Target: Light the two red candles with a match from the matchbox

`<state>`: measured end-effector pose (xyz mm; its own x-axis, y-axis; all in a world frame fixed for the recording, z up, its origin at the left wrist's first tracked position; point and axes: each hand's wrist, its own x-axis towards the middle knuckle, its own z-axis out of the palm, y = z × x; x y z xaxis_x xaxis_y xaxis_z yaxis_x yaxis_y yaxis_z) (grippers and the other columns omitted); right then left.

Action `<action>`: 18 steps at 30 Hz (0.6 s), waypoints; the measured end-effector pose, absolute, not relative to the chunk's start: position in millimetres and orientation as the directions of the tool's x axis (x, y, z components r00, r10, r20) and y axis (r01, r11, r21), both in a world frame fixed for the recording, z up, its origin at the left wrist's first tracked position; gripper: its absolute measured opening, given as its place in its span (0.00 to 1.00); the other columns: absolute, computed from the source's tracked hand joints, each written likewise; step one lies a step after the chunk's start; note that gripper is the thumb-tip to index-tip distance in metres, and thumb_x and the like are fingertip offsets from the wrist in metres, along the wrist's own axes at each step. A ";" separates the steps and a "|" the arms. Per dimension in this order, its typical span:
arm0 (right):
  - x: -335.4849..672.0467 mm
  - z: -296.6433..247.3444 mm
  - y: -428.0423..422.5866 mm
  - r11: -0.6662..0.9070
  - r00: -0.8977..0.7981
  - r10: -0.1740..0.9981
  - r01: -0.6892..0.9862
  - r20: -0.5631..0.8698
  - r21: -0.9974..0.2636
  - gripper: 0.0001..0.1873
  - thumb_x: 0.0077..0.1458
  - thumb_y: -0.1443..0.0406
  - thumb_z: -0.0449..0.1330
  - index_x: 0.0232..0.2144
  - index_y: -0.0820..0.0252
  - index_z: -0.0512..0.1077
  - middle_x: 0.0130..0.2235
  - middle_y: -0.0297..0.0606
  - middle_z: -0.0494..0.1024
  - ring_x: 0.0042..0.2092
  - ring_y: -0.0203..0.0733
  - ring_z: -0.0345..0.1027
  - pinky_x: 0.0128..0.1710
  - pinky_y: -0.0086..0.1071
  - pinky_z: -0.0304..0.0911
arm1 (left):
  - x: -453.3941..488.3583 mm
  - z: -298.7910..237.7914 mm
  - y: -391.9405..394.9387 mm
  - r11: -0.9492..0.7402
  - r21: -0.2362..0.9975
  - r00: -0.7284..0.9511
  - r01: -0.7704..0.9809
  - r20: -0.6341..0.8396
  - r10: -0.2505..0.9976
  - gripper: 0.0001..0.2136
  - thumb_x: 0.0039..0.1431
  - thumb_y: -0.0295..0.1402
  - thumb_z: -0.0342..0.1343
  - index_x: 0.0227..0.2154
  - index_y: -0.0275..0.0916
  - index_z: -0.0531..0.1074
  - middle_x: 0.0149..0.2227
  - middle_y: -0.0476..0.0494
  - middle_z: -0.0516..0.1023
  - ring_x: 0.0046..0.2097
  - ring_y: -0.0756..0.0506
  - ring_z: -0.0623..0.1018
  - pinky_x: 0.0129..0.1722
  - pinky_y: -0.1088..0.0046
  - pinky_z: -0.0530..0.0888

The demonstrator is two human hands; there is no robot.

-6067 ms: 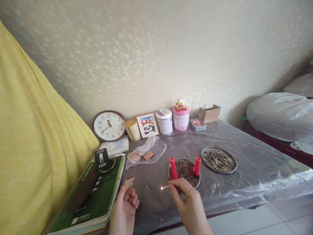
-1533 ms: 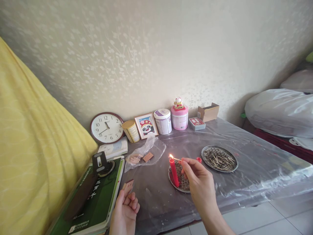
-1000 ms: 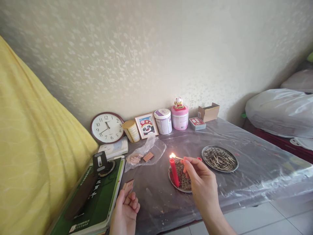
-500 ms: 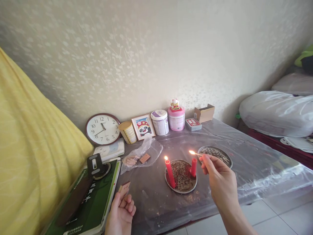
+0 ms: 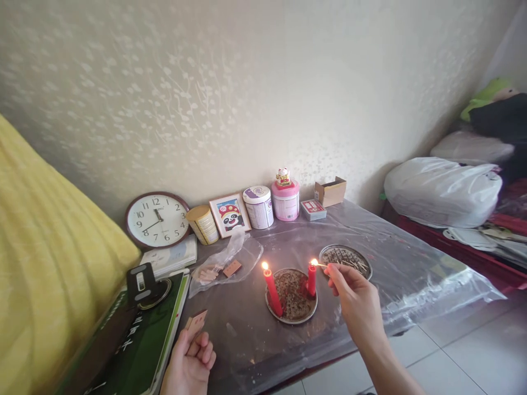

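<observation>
Between the fingertips of my right hand [image 5: 349, 291] is a burning match [image 5: 322, 265]. Its flame meets the top of the shorter red candle [image 5: 312, 281]. To the left, a taller red candle [image 5: 272, 293] burns and leans slightly. Both candles stand on a round, stained metal plate [image 5: 293, 322]. Down at the lower left, my left hand [image 5: 191, 356] pinches a small matchbox [image 5: 196, 322] between thumb and fingers, its other fingers curled.
A second round tray [image 5: 341, 252] holding several matchsticks lies behind my right hand. A clear plastic bag [image 5: 247, 255] with another matchbox [image 5: 233, 268] sits left of the candles. Along the wall stand a clock [image 5: 157, 219], tins, a framed panda picture [image 5: 230, 215] and a cardboard box [image 5: 330, 191].
The match flame has moved onto the wick of the right candle; before, it hung just above it. The view has shifted slightly to the right. My left hand still holds the matchbox.
</observation>
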<state>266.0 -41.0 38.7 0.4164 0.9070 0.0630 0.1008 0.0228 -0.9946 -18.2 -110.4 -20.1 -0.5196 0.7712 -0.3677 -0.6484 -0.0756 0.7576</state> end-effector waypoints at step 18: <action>264.8 31.8 -36.1 0.030 0.365 0.929 0.077 0.057 -0.997 0.17 0.52 0.51 0.59 0.29 0.60 0.74 0.24 0.33 0.72 0.25 0.37 0.59 0.26 0.29 0.55 | -16.4 -15.5 -111.4 -0.063 0.778 -0.522 -0.625 -0.357 0.775 0.16 0.40 0.44 0.66 0.29 0.37 0.78 0.20 0.48 0.69 0.21 0.52 0.63 0.17 0.77 0.63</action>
